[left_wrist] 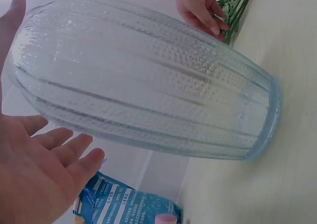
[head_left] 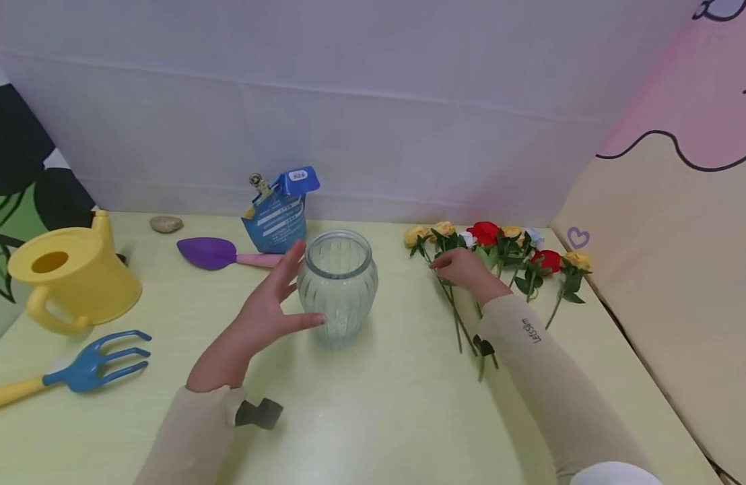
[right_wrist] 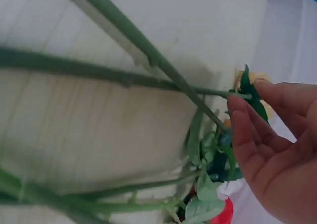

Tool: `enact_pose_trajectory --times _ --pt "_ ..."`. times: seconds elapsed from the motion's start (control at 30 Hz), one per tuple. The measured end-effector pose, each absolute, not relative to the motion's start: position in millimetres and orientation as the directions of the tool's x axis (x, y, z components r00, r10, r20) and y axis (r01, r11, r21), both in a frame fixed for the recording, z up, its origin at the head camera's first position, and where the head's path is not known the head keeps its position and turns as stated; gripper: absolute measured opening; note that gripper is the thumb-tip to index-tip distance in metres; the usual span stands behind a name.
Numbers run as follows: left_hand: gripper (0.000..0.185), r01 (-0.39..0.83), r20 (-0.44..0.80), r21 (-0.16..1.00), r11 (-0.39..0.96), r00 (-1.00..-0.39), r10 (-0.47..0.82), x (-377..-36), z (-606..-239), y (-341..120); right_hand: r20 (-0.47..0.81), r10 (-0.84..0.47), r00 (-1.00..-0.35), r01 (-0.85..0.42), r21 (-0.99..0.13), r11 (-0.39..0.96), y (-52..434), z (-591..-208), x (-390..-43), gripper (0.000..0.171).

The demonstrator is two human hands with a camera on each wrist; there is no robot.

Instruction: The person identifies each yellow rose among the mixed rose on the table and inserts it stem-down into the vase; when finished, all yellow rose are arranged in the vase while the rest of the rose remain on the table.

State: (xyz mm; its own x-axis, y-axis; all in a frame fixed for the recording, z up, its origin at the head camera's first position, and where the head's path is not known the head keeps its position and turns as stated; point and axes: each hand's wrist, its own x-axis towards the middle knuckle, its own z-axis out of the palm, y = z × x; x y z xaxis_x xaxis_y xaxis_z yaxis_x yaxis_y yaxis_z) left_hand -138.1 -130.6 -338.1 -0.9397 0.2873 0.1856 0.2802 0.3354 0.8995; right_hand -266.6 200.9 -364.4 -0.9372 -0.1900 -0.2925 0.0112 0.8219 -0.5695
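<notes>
A ribbed clear glass vase (head_left: 339,300) stands upright on the table. My left hand (head_left: 265,315) is at its left side, thumb and fingers spread about the body; in the left wrist view the fingers (left_wrist: 74,152) lie relaxed along the glass. On the right, my right hand (head_left: 466,271) pinches the green stem (right_wrist: 124,78) of a yellow flower (head_left: 417,235) between thumb and fingertips, just below the bloom. More artificial flowers lie about that hand, among them a red rose (head_left: 485,233) and another yellow bloom (head_left: 444,228). Their stems point toward me, some crossing.
A blue bag (head_left: 277,222) with a clip stands behind the vase. Left of it lie a purple trowel (head_left: 207,253) with a pink handle and a stone (head_left: 165,224). A yellow watering can (head_left: 76,276) and a blue hand fork (head_left: 97,364) are at far left. A wall borders the right edge.
</notes>
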Motion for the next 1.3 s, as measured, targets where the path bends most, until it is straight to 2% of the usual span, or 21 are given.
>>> enact_pose_trajectory --times 0.13,0.27,0.4,0.53,0.7,0.9,1.0,1.13,1.3 --pt "0.108 0.246 0.162 0.91 0.333 -0.952 0.262 -140 -340 -127 -0.264 -0.191 -0.946 -0.049 -0.464 0.885 191 -374 -272 0.026" --pt "0.108 0.189 0.115 0.917 0.35 -0.969 0.22 -142 -341 -123 -0.225 -0.175 -0.959 -0.067 -0.419 0.906 187 -379 -275 0.022" --pt "0.105 0.148 0.083 0.918 0.367 -0.979 0.187 -142 -340 -120 -0.216 -0.158 -0.963 -0.04 -0.466 0.884 194 -381 -276 0.022" --pt "0.103 0.121 0.061 0.921 0.369 -0.984 0.17 -142 -338 -118 -0.232 -0.154 -0.961 0.016 -0.599 0.801 205 -379 -276 0.026" --pt "0.101 0.098 0.045 0.923 0.373 -0.988 0.15 -142 -338 -118 -0.237 -0.163 -0.958 0.094 -0.793 0.602 217 -370 -276 0.033" --pt "0.1 0.074 0.027 0.924 0.376 -0.991 0.131 -142 -338 -119 -0.17 -0.106 -0.98 0.132 -0.947 0.293 227 -348 -272 0.042" --pt "0.1 0.066 0.021 0.926 0.373 -0.992 0.124 -141 -337 -119 -0.14 -0.063 -0.988 0.129 -0.98 0.15 224 -330 -272 0.042" --pt "0.099 0.066 0.024 0.928 0.367 -0.993 0.118 -140 -337 -119 -0.052 -0.047 -0.998 0.053 -0.998 -0.025 207 -297 -270 0.036" --pt "0.1 0.061 0.02 0.927 0.37 -0.993 0.113 -140 -338 -120 0.089 -0.061 -0.994 -0.068 -0.955 -0.288 179 -246 -264 0.03"
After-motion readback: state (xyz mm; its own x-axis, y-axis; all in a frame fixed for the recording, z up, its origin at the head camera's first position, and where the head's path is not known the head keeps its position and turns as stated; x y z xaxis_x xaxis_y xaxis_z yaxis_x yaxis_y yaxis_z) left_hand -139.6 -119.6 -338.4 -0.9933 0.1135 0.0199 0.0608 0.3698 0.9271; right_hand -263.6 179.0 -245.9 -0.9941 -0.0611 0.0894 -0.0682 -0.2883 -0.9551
